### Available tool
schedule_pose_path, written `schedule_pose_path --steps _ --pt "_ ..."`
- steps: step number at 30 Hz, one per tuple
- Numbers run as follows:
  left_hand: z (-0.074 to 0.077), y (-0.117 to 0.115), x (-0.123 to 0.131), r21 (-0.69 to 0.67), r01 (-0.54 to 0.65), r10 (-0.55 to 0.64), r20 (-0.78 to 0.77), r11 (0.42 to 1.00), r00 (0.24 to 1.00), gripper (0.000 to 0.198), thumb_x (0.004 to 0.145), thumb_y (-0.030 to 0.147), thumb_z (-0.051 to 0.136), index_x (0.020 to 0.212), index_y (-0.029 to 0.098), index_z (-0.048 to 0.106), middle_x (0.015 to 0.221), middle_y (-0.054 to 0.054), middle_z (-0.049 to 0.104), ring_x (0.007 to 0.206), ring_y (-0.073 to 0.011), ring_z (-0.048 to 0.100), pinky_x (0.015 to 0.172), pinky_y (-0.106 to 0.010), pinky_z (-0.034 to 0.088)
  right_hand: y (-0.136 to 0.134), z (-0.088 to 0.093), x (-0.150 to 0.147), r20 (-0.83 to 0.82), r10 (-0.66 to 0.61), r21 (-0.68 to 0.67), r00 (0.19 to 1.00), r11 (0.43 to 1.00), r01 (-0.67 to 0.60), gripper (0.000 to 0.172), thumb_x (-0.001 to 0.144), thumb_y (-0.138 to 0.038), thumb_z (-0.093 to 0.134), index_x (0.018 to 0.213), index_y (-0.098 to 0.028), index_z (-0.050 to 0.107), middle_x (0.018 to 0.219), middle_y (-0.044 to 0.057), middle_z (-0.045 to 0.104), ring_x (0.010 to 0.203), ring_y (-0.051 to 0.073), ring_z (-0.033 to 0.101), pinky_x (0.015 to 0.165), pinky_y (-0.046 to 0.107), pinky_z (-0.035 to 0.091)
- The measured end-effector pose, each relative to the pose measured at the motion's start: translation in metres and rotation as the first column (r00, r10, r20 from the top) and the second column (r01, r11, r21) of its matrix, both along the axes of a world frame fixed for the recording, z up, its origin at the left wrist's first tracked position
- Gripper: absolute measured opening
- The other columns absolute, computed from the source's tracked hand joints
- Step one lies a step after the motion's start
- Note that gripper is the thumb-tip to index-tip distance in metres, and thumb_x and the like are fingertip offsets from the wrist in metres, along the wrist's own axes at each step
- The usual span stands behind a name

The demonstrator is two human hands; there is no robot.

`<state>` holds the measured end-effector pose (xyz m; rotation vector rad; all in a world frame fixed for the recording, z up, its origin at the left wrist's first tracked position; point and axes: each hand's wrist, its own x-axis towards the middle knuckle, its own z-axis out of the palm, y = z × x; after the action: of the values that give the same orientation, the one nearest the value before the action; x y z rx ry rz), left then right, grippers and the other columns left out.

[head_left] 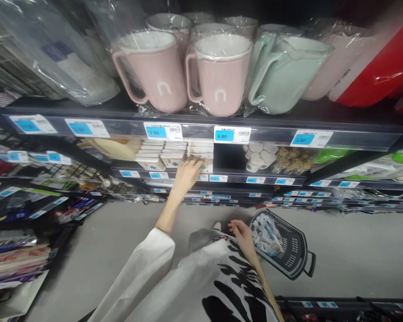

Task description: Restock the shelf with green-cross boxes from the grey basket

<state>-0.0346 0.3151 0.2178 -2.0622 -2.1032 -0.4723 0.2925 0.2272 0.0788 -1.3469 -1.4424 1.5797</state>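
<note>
My left hand (189, 173) reaches onto the shelf below the mugs, its fingers loosely bent and touching the front of some stacked white flat packs (200, 152). Nothing shows lifted in that hand, though its fingertips are partly hidden. More stacks of white packs (151, 154) stand just to its left. My right hand (242, 233) hangs at waist height with loosely curled fingers apart and holds nothing. Near it, on the floor, is a dark grey shopping basket (297, 261), which contains several clear-wrapped pale items (266, 232).
Plastic-wrapped pink mugs (220, 74) and a mint mug (284, 74) line the shelf above, over a price-tag rail (196, 134). White wrapped pieces (260, 156) and brown ones (292, 160) sit to the right. Shelving with packaged goods (16, 268) stands at left.
</note>
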Motion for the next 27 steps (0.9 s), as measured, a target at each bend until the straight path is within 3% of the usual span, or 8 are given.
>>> schedule_pose_path --steps 6,13,16,19,21,24,25,27 --pt "-0.001 -0.003 0.007 0.019 -0.027 0.027 0.011 0.999 1.000 0.028 0.100 0.023 0.052 0.124 0.021 0.066 0.123 -0.013 0.068 0.115 -0.0299 0.062 0.094 -0.040 0.047 0.000 -0.007 0.000 0.009 0.036 0.012 0.999 0.999 -0.036 0.043 0.091 -0.061 0.063 0.102 -0.020 0.070 0.095 0.011 0.079 0.076 0.025 0.071 0.072 0.036 0.055" --pt "0.002 -0.017 0.014 0.070 0.035 -0.033 -0.039 0.997 0.999 0.033 0.102 0.019 0.045 0.129 0.018 0.064 0.112 -0.012 0.070 0.107 -0.0280 0.063 0.087 -0.039 0.047 -0.002 -0.005 -0.002 0.051 0.080 0.031 0.996 0.996 -0.081 0.045 0.093 -0.060 0.059 0.102 -0.018 0.071 0.095 0.012 0.079 0.077 0.024 0.073 0.072 0.033 0.056" --pt "-0.006 -0.027 0.028 0.106 0.068 -0.069 0.009 0.992 0.998 0.033 0.103 0.020 0.043 0.128 0.018 0.064 0.113 -0.013 0.070 0.108 -0.0269 0.062 0.090 -0.040 0.046 -0.004 -0.009 -0.001 0.058 0.091 0.043 0.994 0.995 -0.094 0.043 0.094 -0.057 0.058 0.102 -0.018 0.070 0.090 0.010 0.079 0.077 0.024 0.072 0.073 0.033 0.056" --pt "-0.026 -0.041 0.059 -0.046 0.223 -0.218 0.093 0.974 0.972 0.035 0.105 0.023 0.039 0.128 0.018 0.064 0.111 -0.012 0.071 0.106 -0.0249 0.064 0.092 -0.039 0.047 -0.005 -0.018 0.000 0.106 0.124 0.029 0.987 0.991 -0.128 0.039 0.094 -0.053 0.057 0.103 -0.017 0.070 0.070 0.005 0.074 0.062 0.021 0.068 0.064 0.030 0.052" --pt "-0.047 -0.053 0.089 -0.294 0.384 -0.348 0.169 0.875 0.922 0.036 0.105 0.026 0.042 0.135 0.019 0.060 0.118 -0.012 0.070 0.112 -0.0255 0.063 0.097 -0.040 0.047 -0.007 -0.024 -0.001 0.154 0.135 0.032 0.979 0.989 -0.142 0.035 0.094 -0.047 0.056 0.102 -0.017 0.072 0.062 0.001 0.070 0.053 0.018 0.062 0.059 0.028 0.048" --pt "-0.080 -0.078 0.138 -0.730 0.399 -0.323 0.253 0.554 0.912 0.039 0.097 0.025 0.056 0.136 0.018 0.060 0.127 -0.016 0.069 0.119 -0.0303 0.063 0.099 -0.041 0.050 -0.011 -0.027 -0.001 0.223 0.135 0.078 0.965 0.985 -0.156 0.026 0.091 -0.033 0.055 0.100 -0.017 0.074 0.055 -0.003 0.063 0.050 0.015 0.055 0.057 0.025 0.043" --pt "-0.088 -0.087 0.152 -0.813 0.370 -0.303 0.251 0.450 0.919 0.037 0.096 0.023 0.057 0.132 0.016 0.062 0.126 -0.018 0.069 0.117 -0.0314 0.065 0.097 -0.041 0.051 -0.013 -0.027 0.000 0.248 0.137 0.087 0.959 0.983 -0.163 0.025 0.089 -0.029 0.055 0.100 -0.017 0.075 0.055 -0.004 0.062 0.051 0.014 0.055 0.057 0.024 0.043" --pt "-0.101 -0.101 0.174 -0.873 0.374 -0.335 0.266 0.314 0.904 0.032 0.097 0.016 0.050 0.124 0.012 0.066 0.121 -0.019 0.072 0.112 -0.0302 0.069 0.093 -0.038 0.052 -0.013 -0.028 0.003 0.306 0.150 0.087 0.940 0.979 -0.185 0.024 0.087 -0.023 0.057 0.101 -0.018 0.076 0.060 -0.003 0.064 0.055 0.014 0.056 0.061 0.023 0.044"
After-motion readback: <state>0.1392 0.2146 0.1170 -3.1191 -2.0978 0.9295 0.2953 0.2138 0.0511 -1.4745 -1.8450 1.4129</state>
